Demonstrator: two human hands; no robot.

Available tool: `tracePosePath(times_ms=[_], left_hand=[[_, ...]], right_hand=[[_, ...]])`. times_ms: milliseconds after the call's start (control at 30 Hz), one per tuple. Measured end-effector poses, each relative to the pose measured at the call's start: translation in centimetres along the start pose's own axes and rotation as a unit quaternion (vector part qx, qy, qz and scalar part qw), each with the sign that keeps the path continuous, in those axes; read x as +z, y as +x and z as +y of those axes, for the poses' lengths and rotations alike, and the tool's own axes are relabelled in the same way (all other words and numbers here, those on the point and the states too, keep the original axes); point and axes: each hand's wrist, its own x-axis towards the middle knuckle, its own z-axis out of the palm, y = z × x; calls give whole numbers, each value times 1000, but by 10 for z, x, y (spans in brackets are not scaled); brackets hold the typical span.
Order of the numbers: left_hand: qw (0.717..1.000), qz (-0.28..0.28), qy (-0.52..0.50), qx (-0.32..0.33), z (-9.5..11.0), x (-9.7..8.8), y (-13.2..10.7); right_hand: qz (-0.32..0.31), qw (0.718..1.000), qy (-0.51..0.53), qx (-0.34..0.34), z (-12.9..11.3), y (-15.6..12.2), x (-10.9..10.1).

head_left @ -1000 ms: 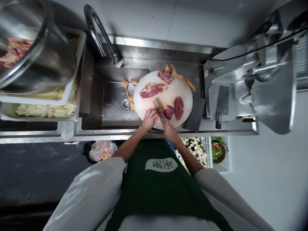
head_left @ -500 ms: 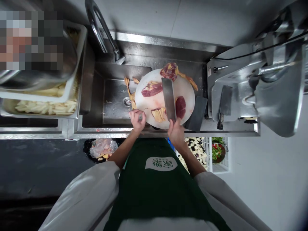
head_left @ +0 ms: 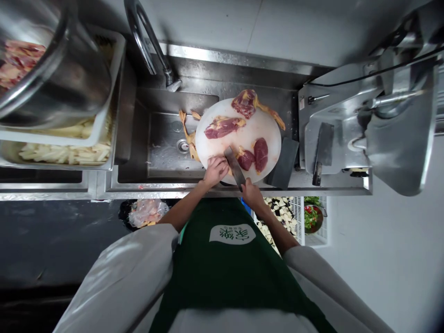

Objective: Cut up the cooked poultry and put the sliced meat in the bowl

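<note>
A round white cutting board [head_left: 243, 134] lies over the right part of a steel sink and carries several pieces of raw dark red meat with yellow skin. My right hand [head_left: 252, 194] grips the handle of a cleaver [head_left: 235, 167] whose blade rests on the board's near edge. My left hand [head_left: 215, 169] is curled down on a piece of meat just left of the blade. Two meat pieces [head_left: 254, 156] lie right of the blade, another piece of meat [head_left: 224, 126] farther back.
A steel sink [head_left: 166, 148] with a tap [head_left: 149, 41] is left of the board. Trays of pale cut strips [head_left: 62, 152] and a big steel bowl [head_left: 45, 64] stand at left. A second cleaver [head_left: 321, 150] lies by a steel machine [head_left: 381, 120] at right. Crates of chopped vegetables [head_left: 284, 212] sit below.
Half a second ago the cleaver was raised flat over the board and my left hand was off the board's edge; now the blade is down and my left hand holds meat beside it.
</note>
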Motion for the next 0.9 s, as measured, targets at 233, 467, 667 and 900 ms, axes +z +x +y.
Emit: tracePosePath(times_ms=[233,467,667,900], left_hand=[[973,206,11,-101,-6,-31,-14],[999,-30,19,9,-3,13,-4],[998,21,54,-22,-3,11,-7],[957,266,7,-118,4,-32,-19]], right_hand=[[86,996,-4,4,-38,11,-17],[16,999,-13,-25,-34,39,8],[-40,999,-11,-6,18,-10,13],[57,997,-37,20,11,-36,-20]])
